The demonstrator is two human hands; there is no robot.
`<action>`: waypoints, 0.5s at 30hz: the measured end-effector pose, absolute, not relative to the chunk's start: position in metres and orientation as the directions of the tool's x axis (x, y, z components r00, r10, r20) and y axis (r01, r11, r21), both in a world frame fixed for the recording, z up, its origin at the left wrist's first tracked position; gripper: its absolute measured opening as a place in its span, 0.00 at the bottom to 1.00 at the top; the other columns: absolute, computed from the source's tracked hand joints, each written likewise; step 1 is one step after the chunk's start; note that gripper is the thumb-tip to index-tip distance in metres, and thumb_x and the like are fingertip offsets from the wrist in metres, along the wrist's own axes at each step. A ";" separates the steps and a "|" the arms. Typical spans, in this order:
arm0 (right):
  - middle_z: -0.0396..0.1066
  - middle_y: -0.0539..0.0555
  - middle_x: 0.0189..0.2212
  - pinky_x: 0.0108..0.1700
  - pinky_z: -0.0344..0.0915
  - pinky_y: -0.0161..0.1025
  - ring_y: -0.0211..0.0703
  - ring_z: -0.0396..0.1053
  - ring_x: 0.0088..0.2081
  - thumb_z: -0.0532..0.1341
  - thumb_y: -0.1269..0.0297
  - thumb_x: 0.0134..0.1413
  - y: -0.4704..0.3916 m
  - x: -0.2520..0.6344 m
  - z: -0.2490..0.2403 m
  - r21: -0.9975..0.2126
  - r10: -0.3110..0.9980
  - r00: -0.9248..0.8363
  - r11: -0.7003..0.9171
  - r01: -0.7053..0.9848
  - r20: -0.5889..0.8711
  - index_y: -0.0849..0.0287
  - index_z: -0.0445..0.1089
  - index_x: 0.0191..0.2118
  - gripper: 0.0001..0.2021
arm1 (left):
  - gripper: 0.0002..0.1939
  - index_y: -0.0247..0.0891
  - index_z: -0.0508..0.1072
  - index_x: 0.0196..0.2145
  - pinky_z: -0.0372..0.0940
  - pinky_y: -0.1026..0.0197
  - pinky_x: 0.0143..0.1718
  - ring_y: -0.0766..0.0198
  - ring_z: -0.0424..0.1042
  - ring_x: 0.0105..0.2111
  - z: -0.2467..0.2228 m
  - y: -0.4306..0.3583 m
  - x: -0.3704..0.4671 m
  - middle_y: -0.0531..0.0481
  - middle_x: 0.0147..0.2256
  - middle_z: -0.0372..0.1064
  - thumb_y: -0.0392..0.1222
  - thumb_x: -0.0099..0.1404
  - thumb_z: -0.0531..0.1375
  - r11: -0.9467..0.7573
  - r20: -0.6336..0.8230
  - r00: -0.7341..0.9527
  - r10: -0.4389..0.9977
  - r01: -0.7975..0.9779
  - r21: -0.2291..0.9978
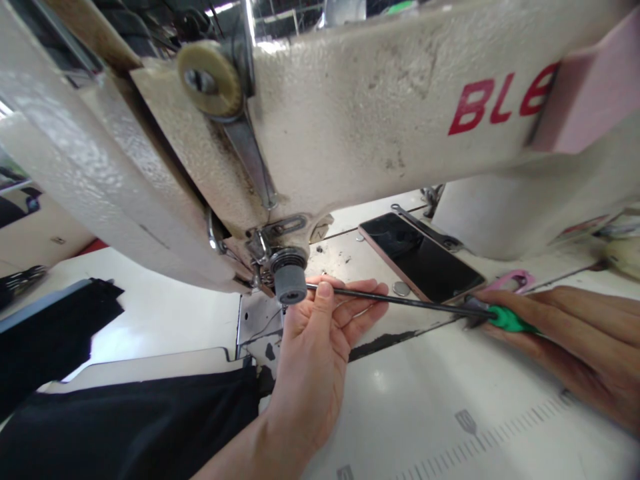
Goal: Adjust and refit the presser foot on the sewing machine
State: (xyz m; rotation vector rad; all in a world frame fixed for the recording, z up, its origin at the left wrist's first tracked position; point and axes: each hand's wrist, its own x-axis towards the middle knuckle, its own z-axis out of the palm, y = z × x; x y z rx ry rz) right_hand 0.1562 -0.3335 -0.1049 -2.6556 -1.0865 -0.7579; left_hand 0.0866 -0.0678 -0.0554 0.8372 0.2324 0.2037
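Note:
My right hand (565, 333) is closed around the green handle of a screwdriver (415, 302). Its long dark shaft runs left, nearly level, under the arm of a sewing machine (350, 120). Palm up, my left hand (320, 340) steadies the shaft near its tip, thumb over it and fingers stretched behind it. The tip is hidden behind the grey tension knob (291, 283) at the bottom of the machine head, close to the needle area. Below that, the metal needle plate (257, 323) shows in part.
A phone (420, 257) lies on the machine bed, with a wrench (425, 227) behind it and a pink tool (510, 281) beside it. Black fabric (140, 427) covers the front left of the table. A pink block (595, 93) sticks out from the machine arm.

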 end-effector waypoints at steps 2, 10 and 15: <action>0.68 0.52 0.50 0.47 0.65 0.51 0.55 0.68 0.47 0.50 0.51 0.67 -0.340 0.158 -0.109 0.125 0.685 0.538 -0.667 0.735 0.492 0.41 0.45 0.66 0.25 | 0.10 0.35 0.64 0.33 0.72 0.55 0.43 0.58 0.78 0.38 -0.056 -0.068 0.087 0.41 0.34 0.78 0.37 0.72 0.48 0.661 -0.127 0.957 0.262 -0.083 0.745; 0.72 0.54 0.44 0.36 0.64 0.43 0.48 0.71 0.35 0.54 0.55 0.66 -0.328 0.162 -0.102 0.189 0.701 0.404 -0.604 0.774 0.588 0.56 0.66 0.53 0.16 | 0.09 0.35 0.64 0.33 0.72 0.55 0.43 0.58 0.78 0.39 -0.057 -0.067 0.086 0.40 0.34 0.78 0.36 0.71 0.48 0.649 -0.131 0.959 0.250 -0.066 0.758; 0.73 0.52 0.38 0.31 0.62 0.40 0.42 0.70 0.29 0.48 0.53 0.70 -0.311 0.161 -0.085 0.161 0.705 0.394 -0.581 0.798 0.590 0.57 0.69 0.44 0.17 | 0.06 0.36 0.63 0.35 0.73 0.55 0.42 0.58 0.78 0.38 -0.058 -0.066 0.088 0.41 0.34 0.78 0.36 0.71 0.48 0.619 -0.126 0.954 0.272 -0.073 0.782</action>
